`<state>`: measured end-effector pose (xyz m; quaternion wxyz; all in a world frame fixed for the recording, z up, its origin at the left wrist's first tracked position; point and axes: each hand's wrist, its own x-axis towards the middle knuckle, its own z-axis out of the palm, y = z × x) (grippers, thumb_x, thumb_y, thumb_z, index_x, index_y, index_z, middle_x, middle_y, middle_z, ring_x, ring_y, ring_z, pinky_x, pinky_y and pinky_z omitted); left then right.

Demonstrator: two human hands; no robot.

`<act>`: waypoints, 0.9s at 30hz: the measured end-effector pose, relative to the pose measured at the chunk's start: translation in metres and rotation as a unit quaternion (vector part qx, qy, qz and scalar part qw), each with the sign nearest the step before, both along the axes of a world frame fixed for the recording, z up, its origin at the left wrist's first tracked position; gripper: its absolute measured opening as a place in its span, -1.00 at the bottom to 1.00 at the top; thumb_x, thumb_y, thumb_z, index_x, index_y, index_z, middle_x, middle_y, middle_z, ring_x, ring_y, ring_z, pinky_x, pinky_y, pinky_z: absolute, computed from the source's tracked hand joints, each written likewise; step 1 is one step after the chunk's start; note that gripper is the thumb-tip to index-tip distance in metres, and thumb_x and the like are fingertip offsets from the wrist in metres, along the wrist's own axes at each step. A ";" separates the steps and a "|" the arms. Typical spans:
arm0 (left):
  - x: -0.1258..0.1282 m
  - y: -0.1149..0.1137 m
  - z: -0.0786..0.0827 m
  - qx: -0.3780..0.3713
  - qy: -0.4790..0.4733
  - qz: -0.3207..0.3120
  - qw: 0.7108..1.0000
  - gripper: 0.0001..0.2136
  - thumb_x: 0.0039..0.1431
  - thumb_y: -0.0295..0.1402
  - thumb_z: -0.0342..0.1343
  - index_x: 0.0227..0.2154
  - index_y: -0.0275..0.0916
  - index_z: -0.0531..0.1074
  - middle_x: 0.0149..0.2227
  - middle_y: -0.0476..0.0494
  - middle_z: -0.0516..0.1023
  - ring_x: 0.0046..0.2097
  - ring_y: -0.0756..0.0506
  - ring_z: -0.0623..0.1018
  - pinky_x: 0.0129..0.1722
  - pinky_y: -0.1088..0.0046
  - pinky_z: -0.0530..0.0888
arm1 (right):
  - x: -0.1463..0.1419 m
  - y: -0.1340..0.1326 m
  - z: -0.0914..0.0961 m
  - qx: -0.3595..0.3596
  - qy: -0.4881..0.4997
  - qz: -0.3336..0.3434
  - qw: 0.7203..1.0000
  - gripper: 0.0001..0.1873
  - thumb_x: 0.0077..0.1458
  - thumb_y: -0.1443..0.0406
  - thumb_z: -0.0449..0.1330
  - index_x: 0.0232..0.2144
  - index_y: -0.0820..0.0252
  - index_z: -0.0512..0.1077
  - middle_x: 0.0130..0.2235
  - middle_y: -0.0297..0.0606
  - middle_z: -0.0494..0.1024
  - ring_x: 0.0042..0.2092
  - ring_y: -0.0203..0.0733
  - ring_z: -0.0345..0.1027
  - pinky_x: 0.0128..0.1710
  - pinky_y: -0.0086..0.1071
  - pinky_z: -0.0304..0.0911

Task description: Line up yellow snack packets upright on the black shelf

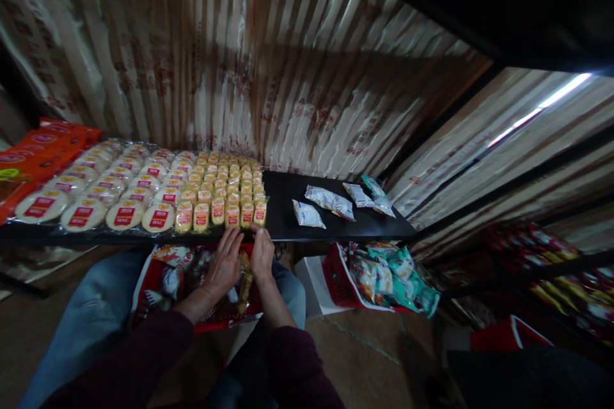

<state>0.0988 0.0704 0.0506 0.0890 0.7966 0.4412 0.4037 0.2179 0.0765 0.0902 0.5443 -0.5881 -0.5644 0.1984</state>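
Observation:
Small yellow wrapped snacks (pixel 217 209) with orange-red labels stand in several close rows on the black shelf. My left hand (pixel 225 267) is at the shelf's front edge, fingers stretched against the bottoms of the front-row packets. Beside it, my right hand (pixel 262 255) has its fingers bent and together at the foot of the rightmost front packet (pixel 259 211). Its fingertips are partly hidden. Below both hands, a red basket (pixel 206 327) rests at my lap with mixed wrapped snacks in it, among them a long brown packet (pixel 245 284).
Round white wrapped crackers (pixel 125 214) fill the shelf's left, beside orange bags (pixel 45 147). Several white packets (pixel 330 201) lie loosely on the black shelf (pixel 281 195) to the right. Another red basket (pixel 336 278) of bagged snacks stands below, beside a white box (pixel 314 281).

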 end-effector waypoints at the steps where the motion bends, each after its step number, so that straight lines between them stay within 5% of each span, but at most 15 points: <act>1: -0.001 0.000 0.000 -0.003 0.002 -0.003 1.000 -0.50 0.13 -0.60 -0.17 0.16 -0.37 0.24 0.27 -0.33 0.21 0.35 -0.18 0.05 0.27 0.07 0.22 | 0.001 0.000 0.000 -0.001 -0.002 0.002 1.000 -0.41 0.29 0.07 -0.24 -0.17 0.21 0.51 -0.09 -0.09 0.55 0.00 -0.13 0.38 0.07 -0.20 0.23; 7: -0.004 0.000 0.003 -0.010 0.025 -0.019 0.999 -0.53 0.18 -0.56 -0.19 0.15 -0.42 0.25 0.30 -0.39 0.14 0.38 -0.20 -0.06 0.27 0.03 0.20 | 0.006 -0.003 -0.002 -0.006 0.018 0.030 0.999 -0.45 0.28 0.05 -0.20 -0.19 0.13 0.53 -0.06 -0.13 0.55 0.03 -0.10 0.36 0.07 -0.15 0.24; 11: -0.005 -0.003 0.002 0.002 0.043 -0.018 0.999 -0.51 0.15 -0.59 -0.19 0.16 -0.41 0.23 0.32 -0.38 0.10 0.38 -0.19 -0.09 0.26 0.03 0.20 | 0.010 0.000 -0.007 0.028 0.040 -0.028 0.998 -0.43 0.29 0.05 -0.22 -0.16 0.19 0.50 -0.01 -0.09 0.50 0.06 -0.11 0.33 0.12 -0.15 0.20; 15: -0.007 -0.003 0.001 0.008 0.065 -0.024 0.998 -0.49 0.14 -0.60 -0.18 0.18 -0.41 0.22 0.32 -0.38 0.09 0.38 -0.20 -0.11 0.26 0.04 0.19 | 0.016 0.018 -0.007 0.013 0.058 -0.071 0.996 -0.34 0.27 -0.02 -0.27 0.07 0.26 0.35 0.20 -0.04 0.30 0.24 -0.14 0.13 0.25 -0.17 0.01; 21: -0.004 -0.001 -0.003 0.006 0.086 -0.006 0.996 -0.51 0.18 -0.54 -0.16 0.20 -0.37 0.21 0.30 -0.35 0.14 0.38 -0.22 -0.05 0.24 0.02 0.18 | 0.018 0.042 0.003 -0.047 0.053 -0.023 0.997 -0.24 0.24 -0.08 -0.31 0.16 0.31 0.27 0.24 -0.06 0.25 0.30 -0.16 0.01 0.32 -0.17 -0.16; 27: -0.009 0.000 0.003 -0.013 0.086 -0.022 0.996 -0.54 0.21 -0.49 -0.17 0.17 -0.37 0.25 0.30 -0.36 0.16 0.38 -0.22 -0.05 0.24 0.01 0.18 | 0.014 0.032 0.007 -0.039 0.048 -0.022 0.998 -0.32 0.25 -0.04 -0.26 0.17 0.24 0.24 0.26 -0.13 0.23 0.32 -0.18 -0.04 0.33 -0.16 -0.18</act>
